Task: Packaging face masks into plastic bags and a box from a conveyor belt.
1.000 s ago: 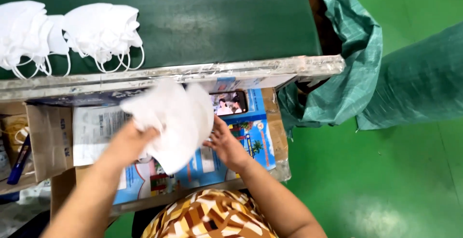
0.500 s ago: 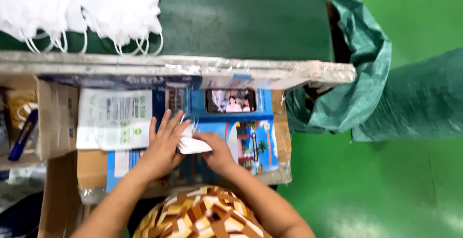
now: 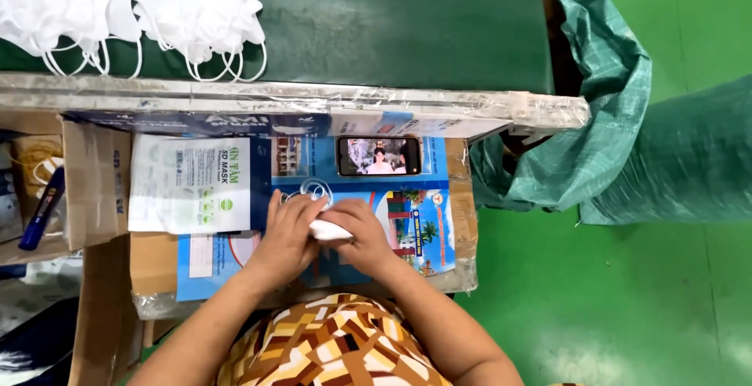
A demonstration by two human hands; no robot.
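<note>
Down near the front edge of the work board (image 3: 439,237), both hands press together over 1 folded white mask (image 3: 329,230). Left hand (image 3: 288,237) curls over it from the left, fingers bent and closed on it; right hand (image 3: 362,233) grips its other end, its loops (image 3: 311,191) poking out above. A phone (image 3: 379,156) lies just beyond, a printed white packet (image 3: 192,185) to the left. 2 heaps of white masks (image 3: 200,10) rest on the green belt (image 3: 407,26).

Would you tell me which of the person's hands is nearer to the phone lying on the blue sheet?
Right. The right hand lies just below the phone; the left hand sits further to the phone's lower left. Both press a folded white mask.
</note>
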